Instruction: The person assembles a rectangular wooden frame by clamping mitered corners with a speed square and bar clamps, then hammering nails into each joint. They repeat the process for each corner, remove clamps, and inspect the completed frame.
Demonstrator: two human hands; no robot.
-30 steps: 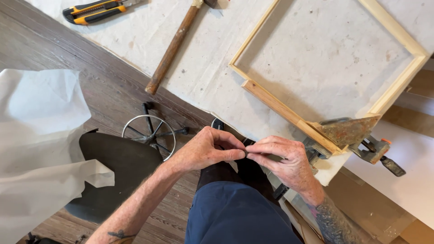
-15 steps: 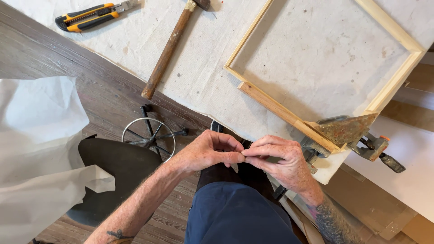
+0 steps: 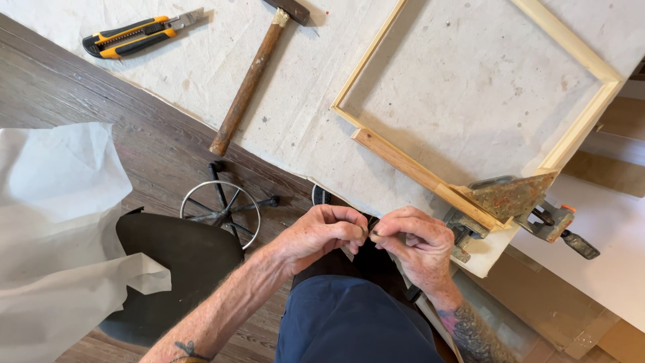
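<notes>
Both forearms are bare, with no sleeves in view. The left hand (image 3: 322,235) and right hand (image 3: 416,242) wear no gloves, rings or watch. A dark tattoo (image 3: 477,336) covers the right forearm, dense and patterned. A smaller dark tattoo (image 3: 190,349) marks the left forearm near the frame's bottom edge. Navy trousers (image 3: 356,323) cover the lap.

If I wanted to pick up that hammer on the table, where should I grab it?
Probably grab the hammer low on its long brown wooden handle, near the end that pokes over the edge of the cloth-covered table. That end points toward the floor side and has open space around it. Come from above so your fingers wrap around it. The dark metal head lies at the far end.
</notes>
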